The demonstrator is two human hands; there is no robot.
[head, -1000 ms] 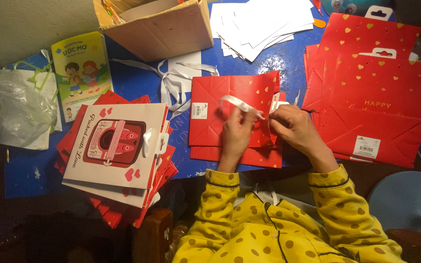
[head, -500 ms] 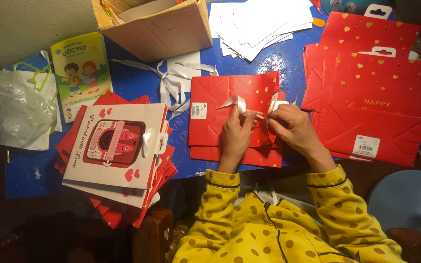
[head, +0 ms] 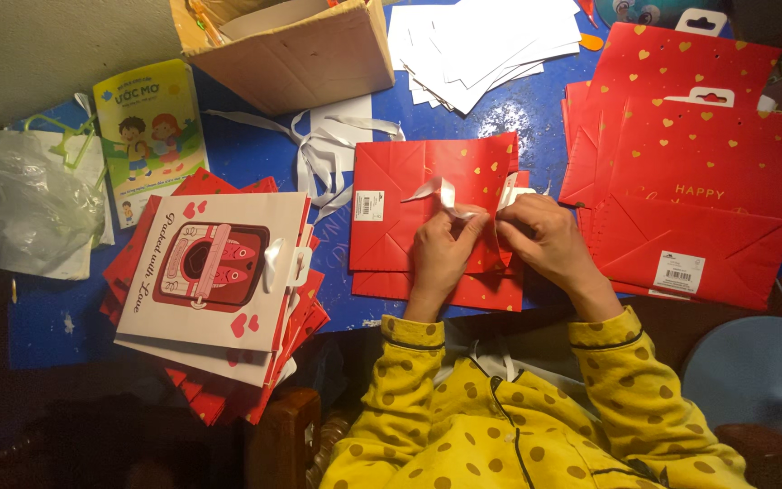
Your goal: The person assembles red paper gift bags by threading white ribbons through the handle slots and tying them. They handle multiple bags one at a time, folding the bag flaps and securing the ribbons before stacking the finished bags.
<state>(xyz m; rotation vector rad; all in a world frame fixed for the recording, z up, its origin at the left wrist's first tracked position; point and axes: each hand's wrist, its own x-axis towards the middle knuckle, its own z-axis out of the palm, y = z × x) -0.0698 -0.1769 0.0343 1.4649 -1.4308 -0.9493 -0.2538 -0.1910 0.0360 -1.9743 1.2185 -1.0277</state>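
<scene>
Folded gift bag [head: 391, 217] as landmark: cardboard box [head: 296, 54] behind it, paper sheets [head: 481, 41] behind-right, stacked bags [head: 690, 181] right, bag pile [head: 219, 281] left, booklet [head: 147, 131] far left.

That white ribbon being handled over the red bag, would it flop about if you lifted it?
Probably floppy: the white ribbon curls and twists above the red bag where the left hand and right hand pinch it. It looks thin, so likely very light, and its sheen suggests it may slip.

Your bag [head: 391, 217] is glossy red paper; its ribbon [head: 441, 195] is satiny white. The box [head: 305, 54] is matt cardboard, the tabletop [head: 246, 149] smooth blue, and the plastic wrap [head: 20, 213] is crinkled.
</scene>
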